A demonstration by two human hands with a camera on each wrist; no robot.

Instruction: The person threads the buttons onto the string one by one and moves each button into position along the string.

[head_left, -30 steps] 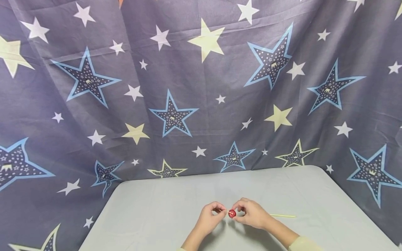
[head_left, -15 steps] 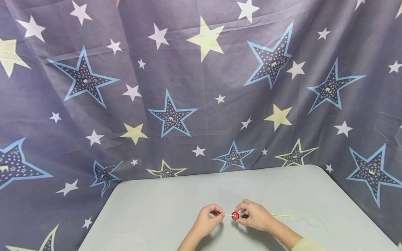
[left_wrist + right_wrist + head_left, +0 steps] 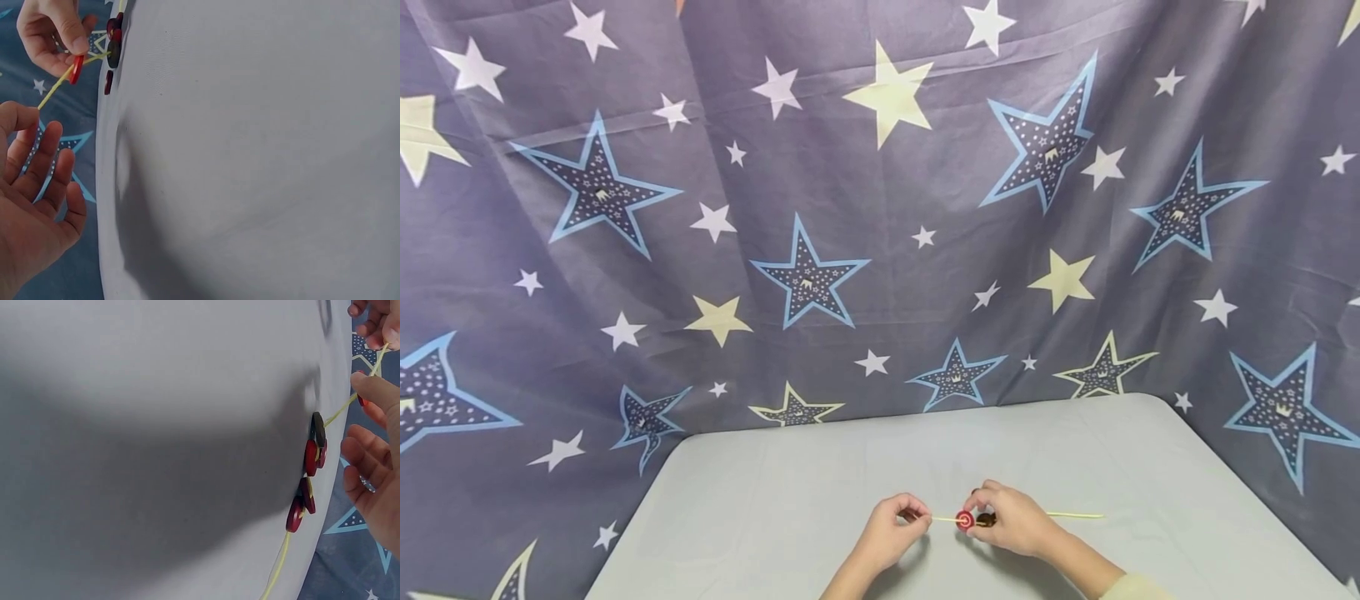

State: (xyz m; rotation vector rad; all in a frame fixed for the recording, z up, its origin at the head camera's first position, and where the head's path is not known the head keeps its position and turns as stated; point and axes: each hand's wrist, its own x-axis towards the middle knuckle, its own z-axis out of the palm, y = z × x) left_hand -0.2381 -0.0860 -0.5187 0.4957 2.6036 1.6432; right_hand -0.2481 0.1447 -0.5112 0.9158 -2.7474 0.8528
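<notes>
A red round button (image 3: 965, 521) is pinched between the thumb and fingers of my right hand (image 3: 1013, 523). Through it runs a yellow cord (image 3: 55, 89), and my left hand (image 3: 886, 535) pinches that cord between thumb and forefinger, its other fingers loosely bent in the left wrist view. A short taut stretch of cord spans the two hands. Past the red button, the cord carries on to a dark button (image 3: 319, 429) and several red and dark red ones, such as a dark red button (image 3: 295, 514), clustered on the table. My right hand partly hides these in the head view.
The hands work over a grey-white covered table (image 3: 790, 500). The cord's far part (image 3: 1078, 515) lies on it, right of my right hand. Behind stands a dark cloth backdrop (image 3: 850, 192) printed with stars.
My left hand has drawn a little left and down, my right hand slightly right with the red button. More cord shows between them, and a dark button has come into view beside my right fingers.
</notes>
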